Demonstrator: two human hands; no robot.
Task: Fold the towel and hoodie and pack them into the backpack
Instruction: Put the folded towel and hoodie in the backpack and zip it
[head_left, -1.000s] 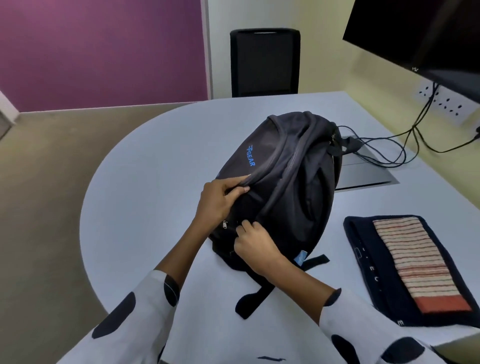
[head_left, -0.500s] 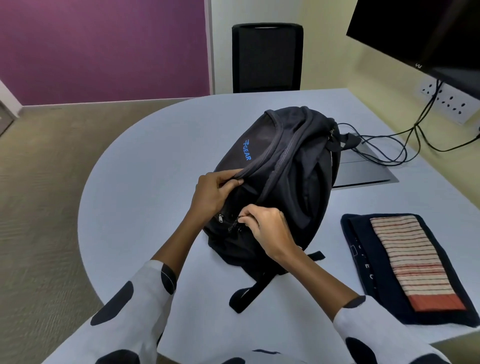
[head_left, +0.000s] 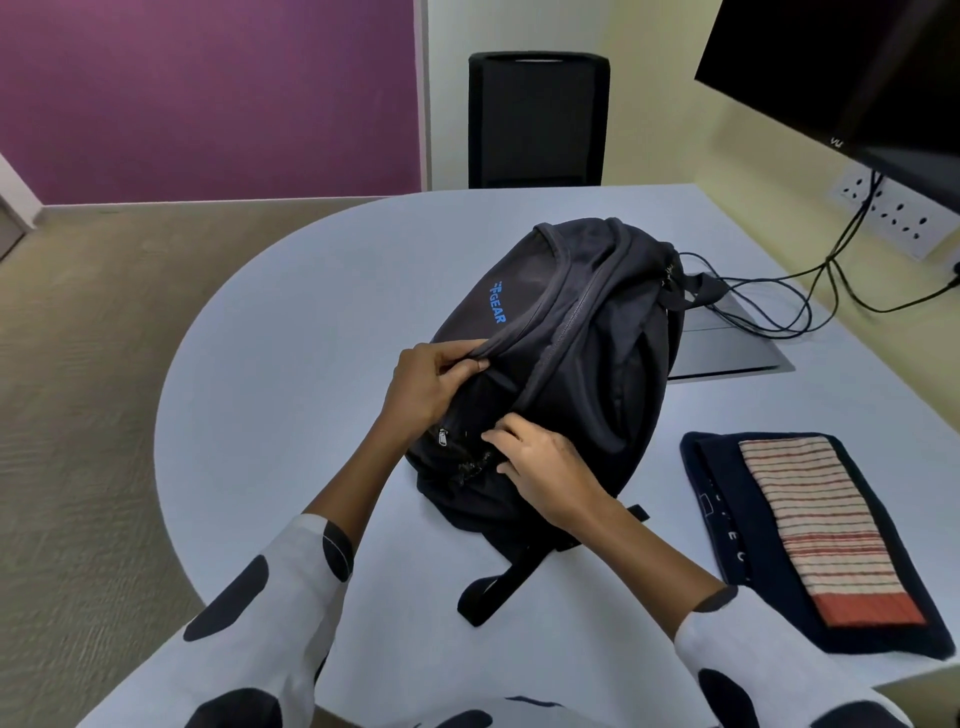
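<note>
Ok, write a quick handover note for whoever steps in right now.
Left hand pinches a fabric edge of the backpack, which lies on the table.
Right hand has its fingers at the zipper near the bag's bottom; its grip is unclear.
Done: hoodie is folded, with the folded towel on top, to the bag's right.
Left: open the bag and pack both.
</note>
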